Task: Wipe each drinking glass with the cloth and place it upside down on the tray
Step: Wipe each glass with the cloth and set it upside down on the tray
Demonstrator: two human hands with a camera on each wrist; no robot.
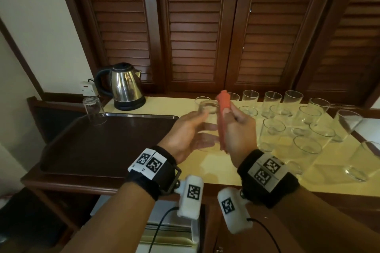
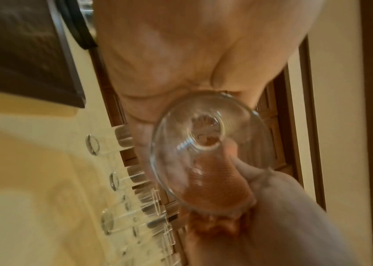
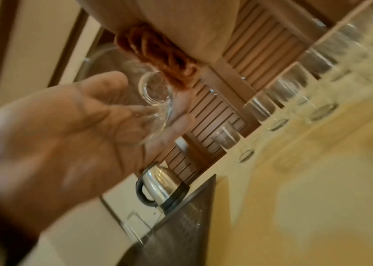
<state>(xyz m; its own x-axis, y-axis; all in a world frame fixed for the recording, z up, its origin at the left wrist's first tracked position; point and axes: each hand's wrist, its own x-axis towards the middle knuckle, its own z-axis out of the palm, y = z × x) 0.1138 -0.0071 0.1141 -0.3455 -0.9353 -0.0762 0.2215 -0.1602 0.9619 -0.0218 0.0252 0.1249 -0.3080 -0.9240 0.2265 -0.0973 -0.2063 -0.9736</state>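
My left hand (image 1: 191, 129) grips a clear drinking glass (image 1: 207, 123) above the counter, just right of the tray (image 1: 102, 139). My right hand (image 1: 236, 121) holds a folded orange cloth (image 1: 223, 113) upright against the glass's right side. In the left wrist view the cloth (image 2: 215, 189) shows through the glass (image 2: 205, 144). The right wrist view shows the cloth (image 3: 158, 54) under my right palm, beside the glass (image 3: 155, 100) in my left hand (image 3: 67, 135). One glass (image 1: 93, 111) stands upside down at the tray's far left corner.
Several upright glasses (image 1: 287, 121) crowd the yellow counter (image 1: 216, 166) to the right. A steel kettle (image 1: 125, 86) stands behind the tray near a wall socket (image 1: 87, 88). Dark louvred doors (image 1: 205, 26) close off the back.
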